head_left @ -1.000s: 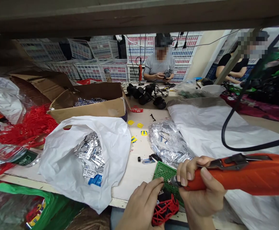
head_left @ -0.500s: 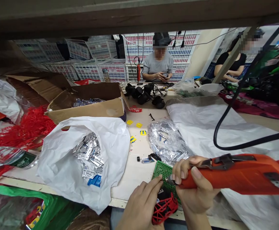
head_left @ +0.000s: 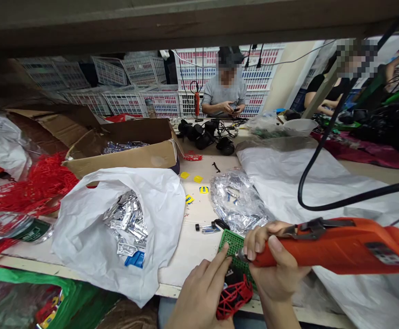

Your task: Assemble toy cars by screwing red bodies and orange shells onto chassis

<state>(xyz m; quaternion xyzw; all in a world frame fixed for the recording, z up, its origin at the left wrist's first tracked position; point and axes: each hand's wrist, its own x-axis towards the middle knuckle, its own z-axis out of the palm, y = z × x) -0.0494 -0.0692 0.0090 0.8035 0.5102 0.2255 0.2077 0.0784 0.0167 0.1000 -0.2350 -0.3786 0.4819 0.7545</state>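
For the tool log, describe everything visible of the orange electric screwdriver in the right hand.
The orange electric screwdriver has a thick, glossy barrel that looks like plastic and reaches the right edge of the view. A dark bracket sits on top, and a small grey label sits near the rear. It lies nearly level, with a thin metal bit pointing left at a green perforated plastic piece. Whether they touch cannot be told. The right hand wraps its front end.
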